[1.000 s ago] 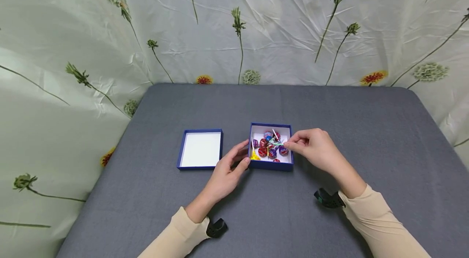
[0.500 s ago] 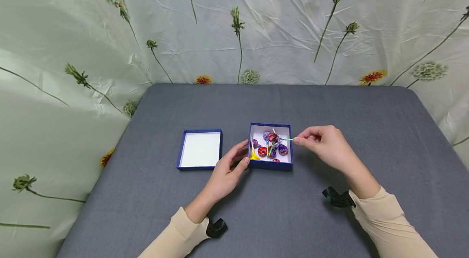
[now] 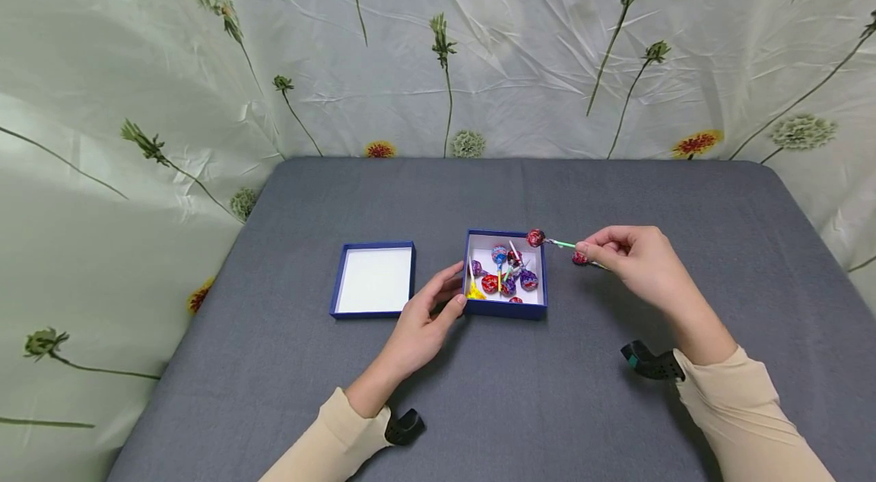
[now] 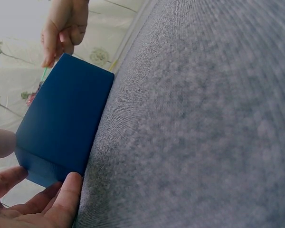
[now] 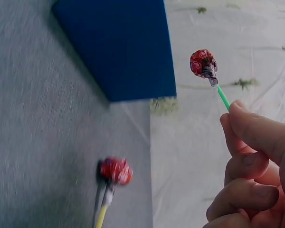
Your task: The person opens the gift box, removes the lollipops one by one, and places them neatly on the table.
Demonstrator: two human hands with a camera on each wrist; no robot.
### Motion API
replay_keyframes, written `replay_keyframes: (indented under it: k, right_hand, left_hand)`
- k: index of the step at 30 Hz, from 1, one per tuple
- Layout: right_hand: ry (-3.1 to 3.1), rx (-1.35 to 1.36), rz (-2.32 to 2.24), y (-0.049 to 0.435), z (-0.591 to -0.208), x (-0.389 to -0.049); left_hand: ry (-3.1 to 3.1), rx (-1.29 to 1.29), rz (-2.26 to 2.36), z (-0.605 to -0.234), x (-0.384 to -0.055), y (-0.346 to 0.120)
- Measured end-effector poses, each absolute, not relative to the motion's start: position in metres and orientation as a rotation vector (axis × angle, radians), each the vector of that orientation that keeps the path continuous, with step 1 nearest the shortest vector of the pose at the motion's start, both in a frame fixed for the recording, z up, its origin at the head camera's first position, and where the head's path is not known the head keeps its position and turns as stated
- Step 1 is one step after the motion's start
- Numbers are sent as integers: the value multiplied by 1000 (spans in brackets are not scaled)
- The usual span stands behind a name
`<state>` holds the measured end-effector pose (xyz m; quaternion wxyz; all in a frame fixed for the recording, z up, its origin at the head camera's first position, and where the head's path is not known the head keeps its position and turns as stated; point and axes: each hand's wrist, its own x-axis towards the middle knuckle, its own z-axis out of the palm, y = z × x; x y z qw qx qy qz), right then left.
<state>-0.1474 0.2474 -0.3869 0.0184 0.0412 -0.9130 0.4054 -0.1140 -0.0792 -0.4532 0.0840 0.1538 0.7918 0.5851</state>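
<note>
My right hand [image 3: 633, 258] pinches the green stick of a red-wrapped lollipop [image 3: 536, 238] between thumb and fingertips. That lollipop's head is raised over the box's right back corner; the right wrist view shows the stick plainly. My left hand [image 3: 424, 322] holds the left front corner of the open blue box [image 3: 509, 309], thumb at the front and fingers along the left side. Several wrapped lollipops, such as a purple one [image 3: 528, 280] and a blue one [image 3: 499, 255], lie in the white inside. A second red lollipop [image 5: 116, 171] with a yellow stick lies on the table, partly behind my right hand in the head view.
The box's blue-edged lid [image 3: 375, 280], white inside up, lies left of the box. A grey cloth [image 3: 438, 193] covers the table. Behind it and at the left hangs a flowered curtain [image 3: 383, 79].
My right hand has moved right and back, lifting the green-stick lollipop out of the box. The red lollipop on the table has come into view. The left hand stays on the box.
</note>
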Motion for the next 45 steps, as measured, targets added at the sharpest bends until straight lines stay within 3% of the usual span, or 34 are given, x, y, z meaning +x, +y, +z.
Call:
replay_keyframes:
  k: [18,45]
  right_hand:
    - [-2878,-119,1216,311,-412,-150]
    - [-3030,-209,1154,334,-432,-154]
  left_hand:
    - [2352,412,1749,-454,-114,-80]
    - [2367,409,1725,-455,-115,-79]
